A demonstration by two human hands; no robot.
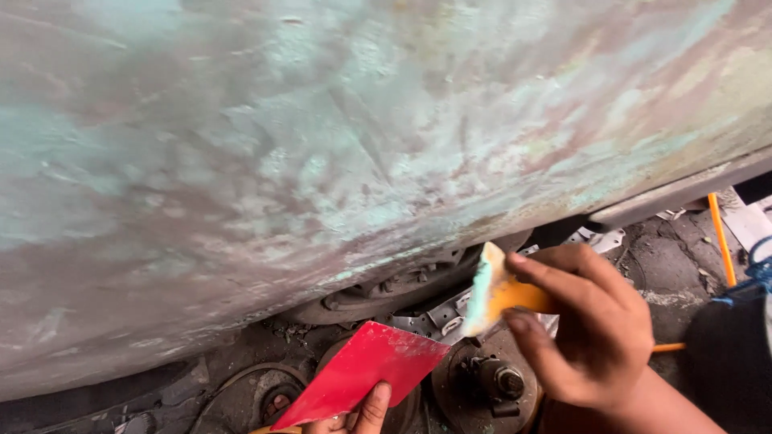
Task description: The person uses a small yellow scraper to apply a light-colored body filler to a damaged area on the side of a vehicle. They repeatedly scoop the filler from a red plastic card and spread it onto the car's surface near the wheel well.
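— What's in each grip right now?

— My right hand (pixel 599 329) pinches the yellow spreader (pixel 503 293), its pale-green loaded edge turned toward the filler-covered panel (pixel 338 153) and just short of its lower lip. My left hand (pixel 362 414) pinches the red card (pixel 366 370) by its bottom corner, low and apart from the panel.

— How do I lay this pass well?

— I judge a flat blade and even pressure, feathering outward, stopping before that lower edge.

— Room to move?

— Wide open up the panel. Below it's tight: brake discs (pixel 482 382) and scrap on the floor, possibly a hub; it's blurred there.
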